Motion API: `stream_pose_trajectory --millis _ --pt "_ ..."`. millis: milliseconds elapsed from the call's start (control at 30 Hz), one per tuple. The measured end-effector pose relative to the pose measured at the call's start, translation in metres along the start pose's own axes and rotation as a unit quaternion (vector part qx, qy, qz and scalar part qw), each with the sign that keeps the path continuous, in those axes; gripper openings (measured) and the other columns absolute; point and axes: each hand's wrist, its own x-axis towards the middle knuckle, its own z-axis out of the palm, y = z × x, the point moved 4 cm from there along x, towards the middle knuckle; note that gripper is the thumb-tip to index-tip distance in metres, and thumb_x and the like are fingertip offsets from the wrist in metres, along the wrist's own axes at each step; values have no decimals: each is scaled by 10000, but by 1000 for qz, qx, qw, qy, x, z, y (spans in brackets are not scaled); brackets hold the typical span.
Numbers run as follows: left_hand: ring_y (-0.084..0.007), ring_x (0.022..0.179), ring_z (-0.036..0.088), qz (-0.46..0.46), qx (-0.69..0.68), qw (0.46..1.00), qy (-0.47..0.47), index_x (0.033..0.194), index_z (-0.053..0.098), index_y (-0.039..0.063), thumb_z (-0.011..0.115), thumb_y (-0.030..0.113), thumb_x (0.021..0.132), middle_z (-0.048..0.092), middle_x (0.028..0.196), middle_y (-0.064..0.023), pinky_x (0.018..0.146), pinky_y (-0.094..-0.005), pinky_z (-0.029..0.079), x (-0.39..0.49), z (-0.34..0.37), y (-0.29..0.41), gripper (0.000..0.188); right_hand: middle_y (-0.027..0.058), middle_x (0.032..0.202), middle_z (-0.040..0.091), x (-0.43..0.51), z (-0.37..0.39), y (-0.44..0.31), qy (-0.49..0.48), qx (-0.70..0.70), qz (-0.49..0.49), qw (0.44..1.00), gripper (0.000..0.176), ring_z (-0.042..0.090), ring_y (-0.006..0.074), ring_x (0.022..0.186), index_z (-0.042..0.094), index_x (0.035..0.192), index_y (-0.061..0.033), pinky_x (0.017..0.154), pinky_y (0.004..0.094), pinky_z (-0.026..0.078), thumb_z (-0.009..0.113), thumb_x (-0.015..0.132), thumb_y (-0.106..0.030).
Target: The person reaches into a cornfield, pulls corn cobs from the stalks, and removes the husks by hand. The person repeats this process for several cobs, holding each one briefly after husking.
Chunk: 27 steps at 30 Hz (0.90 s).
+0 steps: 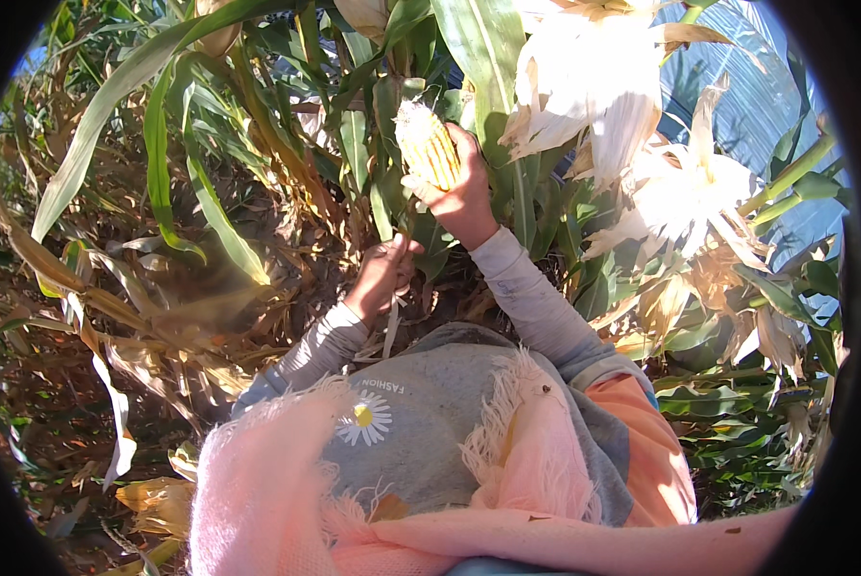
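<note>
A yellow corn cob (429,147), its husk off and some pale silk at its tip, is gripped in my right hand (463,191). It points up and to the left in front of the corn stalks. Lower and to the left, my left hand (384,277) has its fingers curled. A thin pale strip (393,327) hangs below that hand; whether the fingers hold it, I cannot tell. Green corn leaves (492,79) stand right behind the cob.
Opened pale husks (682,194) hang on stalks at the right, before bluish plastic sheeting (754,50). Long leaves (106,137) arch across the left. Dry leaf litter (258,331) covers the ground. A fringed pink scarf (265,475) hangs over my grey top (416,425).
</note>
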Motion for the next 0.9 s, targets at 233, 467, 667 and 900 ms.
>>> stream_pose_trajectory --millis 233,467,667,900 --pt "-126 973 553 423 212 879 58 1102 564 -10 744 208 815 581 1057 -61 860 -267 457 -3 46 107 403 99 1040 629 1 -7 6 -22 139 189 972 672 600 147 947 450 1229 54 845 287 495 821 721 -182" --pt "-80 809 553 351 204 907 114 1001 539 24 644 43 869 597 939 -21 747 -233 448 12 61 92 169 131 1063 630 -4 -16 18 -1 29 124 992 796 604 147 951 463 1218 88 827 282 492 868 653 -299" --pt "-94 812 563 381 171 906 63 1019 537 10 555 41 923 606 938 -38 762 -237 456 24 59 96 102 109 1008 655 8 -18 -10 -59 63 125 988 777 619 140 894 482 1220 69 790 271 500 863 656 -306" --pt "-124 897 532 351 -13 935 44 1040 526 10 503 79 958 577 996 -62 810 -270 428 21 61 96 110 83 1023 631 4 -36 6 9 40 141 989 613 600 134 904 502 1195 45 811 291 491 760 796 -343"
